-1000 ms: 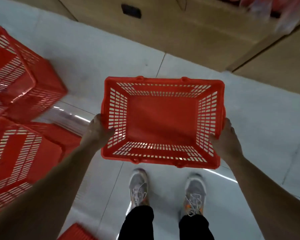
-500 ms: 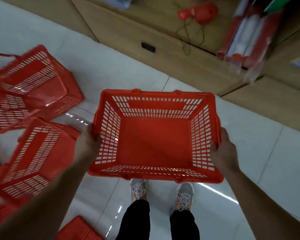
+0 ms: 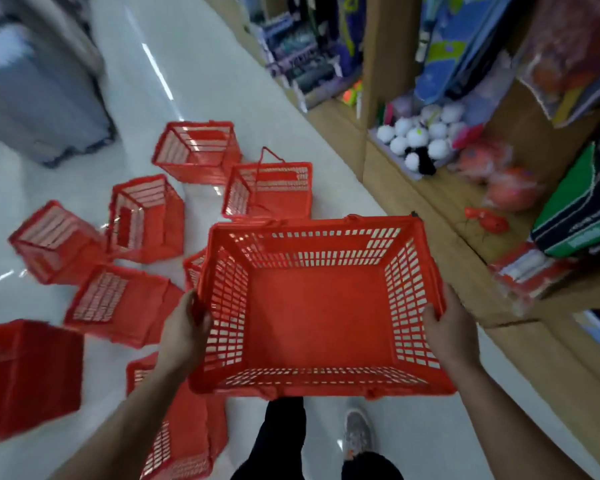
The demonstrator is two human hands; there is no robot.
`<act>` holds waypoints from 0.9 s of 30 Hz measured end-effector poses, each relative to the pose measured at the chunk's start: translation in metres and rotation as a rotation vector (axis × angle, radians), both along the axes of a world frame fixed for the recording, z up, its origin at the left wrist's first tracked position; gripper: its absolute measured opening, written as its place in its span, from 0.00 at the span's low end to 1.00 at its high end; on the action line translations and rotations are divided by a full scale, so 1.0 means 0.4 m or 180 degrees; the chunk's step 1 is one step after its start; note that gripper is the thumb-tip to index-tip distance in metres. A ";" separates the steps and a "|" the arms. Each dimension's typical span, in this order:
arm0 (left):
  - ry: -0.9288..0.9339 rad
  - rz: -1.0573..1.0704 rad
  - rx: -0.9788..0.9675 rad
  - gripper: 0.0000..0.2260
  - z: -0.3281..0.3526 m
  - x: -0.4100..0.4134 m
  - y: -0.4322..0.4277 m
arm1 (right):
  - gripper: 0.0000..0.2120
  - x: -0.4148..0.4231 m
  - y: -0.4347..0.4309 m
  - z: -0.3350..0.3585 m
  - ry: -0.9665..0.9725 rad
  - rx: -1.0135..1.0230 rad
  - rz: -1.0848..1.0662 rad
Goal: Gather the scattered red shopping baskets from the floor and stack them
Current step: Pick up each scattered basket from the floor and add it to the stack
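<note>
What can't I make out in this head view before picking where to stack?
Head view only.
Floor basket behind the held basket: mostly hidden by it.
Left-edge basket: cut off and blurred.
Near basket: partly covered by the left arm.
Grey object, top left: too blurred to identify.
</note>
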State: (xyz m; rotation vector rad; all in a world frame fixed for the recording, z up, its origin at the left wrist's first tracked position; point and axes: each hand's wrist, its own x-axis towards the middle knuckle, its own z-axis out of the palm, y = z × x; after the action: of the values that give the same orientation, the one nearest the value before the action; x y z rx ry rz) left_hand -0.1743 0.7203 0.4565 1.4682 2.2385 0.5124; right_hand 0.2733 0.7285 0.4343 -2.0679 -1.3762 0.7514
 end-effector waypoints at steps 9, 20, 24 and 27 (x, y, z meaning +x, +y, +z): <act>-0.0016 0.1900 0.0374 0.20 0.273 -0.191 -0.654 | 0.20 -0.391 -0.048 0.287 0.0167 0.0057 0.1681; -0.0020 0.3601 0.0838 0.22 0.333 -0.355 -1.390 | 0.24 -0.993 -0.417 0.416 0.0016 0.0550 0.3199; -0.0228 0.3965 0.0796 0.21 0.325 -0.426 -1.685 | 0.23 -1.199 -0.651 0.438 0.0003 0.0598 0.3670; -0.0309 0.4130 0.0781 0.21 0.329 -0.488 -1.866 | 0.25 -1.336 -0.800 0.438 -0.0048 0.0480 0.3914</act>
State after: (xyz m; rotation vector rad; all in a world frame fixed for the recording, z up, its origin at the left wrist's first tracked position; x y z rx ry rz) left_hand -0.3696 -0.0262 0.5881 -0.1637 2.8425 1.1878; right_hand -0.2610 0.4084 0.6095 -0.9214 -2.5853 1.0021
